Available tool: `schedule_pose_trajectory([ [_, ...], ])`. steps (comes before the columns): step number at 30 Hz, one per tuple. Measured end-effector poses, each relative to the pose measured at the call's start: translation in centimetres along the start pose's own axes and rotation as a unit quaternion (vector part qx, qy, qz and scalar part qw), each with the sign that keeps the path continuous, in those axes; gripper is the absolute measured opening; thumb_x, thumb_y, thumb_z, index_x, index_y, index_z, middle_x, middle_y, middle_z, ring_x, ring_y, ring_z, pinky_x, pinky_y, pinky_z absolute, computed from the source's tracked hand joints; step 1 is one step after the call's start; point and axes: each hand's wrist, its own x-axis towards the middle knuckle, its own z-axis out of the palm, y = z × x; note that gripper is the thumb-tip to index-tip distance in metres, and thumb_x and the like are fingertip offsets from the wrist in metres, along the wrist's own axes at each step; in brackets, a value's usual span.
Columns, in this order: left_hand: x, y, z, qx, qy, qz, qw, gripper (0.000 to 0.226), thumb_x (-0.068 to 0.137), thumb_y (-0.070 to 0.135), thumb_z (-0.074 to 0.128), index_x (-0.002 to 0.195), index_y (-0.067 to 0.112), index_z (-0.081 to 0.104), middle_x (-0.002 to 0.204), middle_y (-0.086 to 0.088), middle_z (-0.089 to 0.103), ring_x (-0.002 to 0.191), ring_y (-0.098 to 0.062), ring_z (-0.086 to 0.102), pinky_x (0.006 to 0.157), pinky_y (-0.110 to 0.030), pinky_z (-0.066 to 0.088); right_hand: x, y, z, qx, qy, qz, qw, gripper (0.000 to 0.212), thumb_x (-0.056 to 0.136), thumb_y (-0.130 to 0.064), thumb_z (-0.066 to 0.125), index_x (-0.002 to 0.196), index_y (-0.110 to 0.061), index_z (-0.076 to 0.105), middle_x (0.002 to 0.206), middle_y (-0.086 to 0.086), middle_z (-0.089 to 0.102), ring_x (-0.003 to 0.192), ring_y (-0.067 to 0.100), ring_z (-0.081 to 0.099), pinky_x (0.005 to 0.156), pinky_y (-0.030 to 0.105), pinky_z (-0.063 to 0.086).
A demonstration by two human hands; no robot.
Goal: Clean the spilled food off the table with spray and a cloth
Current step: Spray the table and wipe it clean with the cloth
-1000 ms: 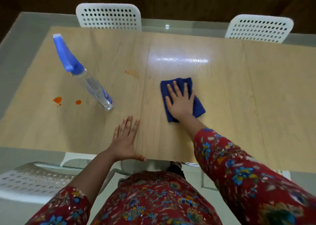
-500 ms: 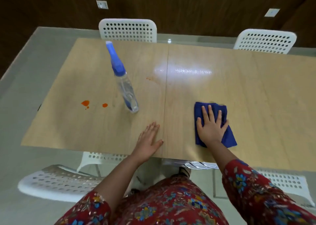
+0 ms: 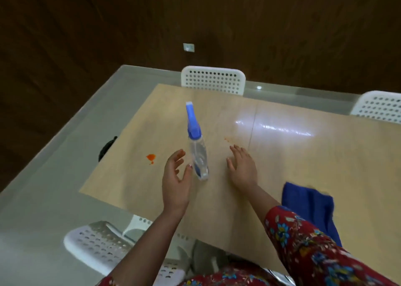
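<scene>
Just left of the spray bottle (image 3: 196,146), left hand (image 3: 175,183) spread wide, nothing held, thumb perhaps touching its base. Just right of it, right hand (image 3: 243,168) flat, empty, slightly farther off. Spray bottle upright on the worktop (image 3: 325,166); orange spill (image 3: 150,157) further left, cloth (image 3: 312,207) well right.

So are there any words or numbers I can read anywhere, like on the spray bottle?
No text can be read anywhere.
spray bottle: there is a blue patch low on it, too blurred to tell if it holds words.
wall plate: small and blurred, no writing shows.
cloth: plain blue, no label shows.
</scene>
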Motion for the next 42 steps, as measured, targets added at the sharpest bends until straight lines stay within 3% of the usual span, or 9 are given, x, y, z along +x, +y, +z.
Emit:
schedule_pose_trajectory([
  [4,2.4,1.3,0.2,-0.004,-0.002,0.046,0.999,0.053,0.090,0.014,0.066,0.137,0.024,0.045,0.137,0.018,0.049,0.125,-0.004,0.048,0.104,-0.027,0.041,1.9,2.1,1.2,-0.033,0.009,-0.039,0.999,0.047,0.096,-0.036,0.035,0.134,-0.016,0.054,0.138,0.004,0.055,0.128,0.025,0.049,0.108,0.038,0.037],
  [7,3.6,2.1,1.1,-0.008,-0.044,0.086,0.995,0.063,0.085,0.029,0.068,0.142,0.021,0.040,0.143,0.013,0.045,0.131,-0.004,0.043,0.104,-0.016,0.035,1.2,3.1,2.4,-0.062,0.030,-0.053,0.996,0.043,0.096,-0.033,0.040,0.131,-0.016,0.058,0.138,0.003,0.055,0.131,0.024,0.047,0.110,0.038,0.035],
  [11,5.3,3.1,3.1,-0.017,-0.032,0.083,0.996,0.070,0.081,0.043,0.065,0.143,0.020,0.039,0.138,0.012,0.048,0.127,-0.002,0.046,0.105,-0.022,0.039,1.7,3.0,2.5,-0.053,0.042,-0.053,0.996,0.037,0.095,-0.027,0.053,0.130,-0.018,0.058,0.138,0.001,0.055,0.131,0.021,0.046,0.110,0.037,0.033],
  [16,6.3,3.8,5.4,-0.071,-0.004,0.139,0.988,0.041,0.088,0.035,0.058,0.127,0.025,0.049,0.119,0.016,0.058,0.107,-0.023,0.062,0.094,-0.038,0.050,1.8,2.9,2.3,-0.017,0.048,-0.054,0.997,0.033,0.093,-0.024,0.056,0.125,-0.020,0.061,0.132,-0.002,0.059,0.124,0.019,0.052,0.105,0.037,0.037],
  [20,7.2,3.8,6.4,-0.077,-0.026,0.154,0.985,0.027,0.087,0.029,0.056,0.113,0.020,0.055,0.105,0.009,0.060,0.087,-0.025,0.060,0.081,-0.044,0.050,3.5,3.6,0.0,0.070,0.135,-0.034,0.988,0.027,0.092,-0.018,0.054,0.116,-0.018,0.067,0.108,0.002,0.069,0.098,0.020,0.060,0.087,0.033,0.042],
  [23,9.4,4.6,7.5,-0.054,-0.074,0.163,0.982,0.020,0.086,0.030,0.057,0.101,0.018,0.060,0.095,-0.005,0.061,0.074,-0.025,0.058,0.072,-0.039,0.051,5.1,5.0,-1.0,0.054,0.149,0.035,0.987,0.034,0.095,-0.019,0.052,0.128,-0.016,0.058,0.125,0.004,0.060,0.118,0.022,0.050,0.104,0.039,0.036],
  [28,15.3,6.0,11.8,0.073,-0.174,0.012,0.982,0.036,0.091,0.038,0.062,0.091,0.002,0.060,0.077,-0.008,0.061,0.048,-0.016,0.055,0.063,-0.036,0.050,5.2,6.4,-0.4,-0.018,0.087,0.073,0.993,0.048,0.098,-0.036,0.032,0.140,-0.017,0.046,0.144,0.005,0.045,0.135,0.022,0.037,0.113,0.039,0.027],
  [31,17.5,5.4,13.6,0.085,-0.213,-0.083,0.970,0.039,0.092,0.046,0.058,0.093,0.007,0.061,0.081,-0.002,0.061,0.045,-0.016,0.054,0.057,-0.031,0.046,5.6,6.0,-0.5,-0.034,0.073,0.083,0.993,0.057,0.095,-0.045,0.022,0.140,-0.020,0.046,0.144,0.003,0.043,0.135,0.021,0.034,0.112,0.038,0.025],
  [42,23.2,4.1,13.6,0.083,-0.159,-0.143,0.973,0.039,0.092,0.046,0.059,0.083,0.008,0.059,0.073,-0.004,0.059,0.048,-0.019,0.056,0.057,-0.030,0.047,5.8,6.0,-0.7,-0.072,0.032,0.067,0.995,0.067,0.092,-0.057,0.012,0.140,-0.021,0.041,0.145,0.004,0.039,0.136,0.022,0.030,0.112,0.040,0.022],
])
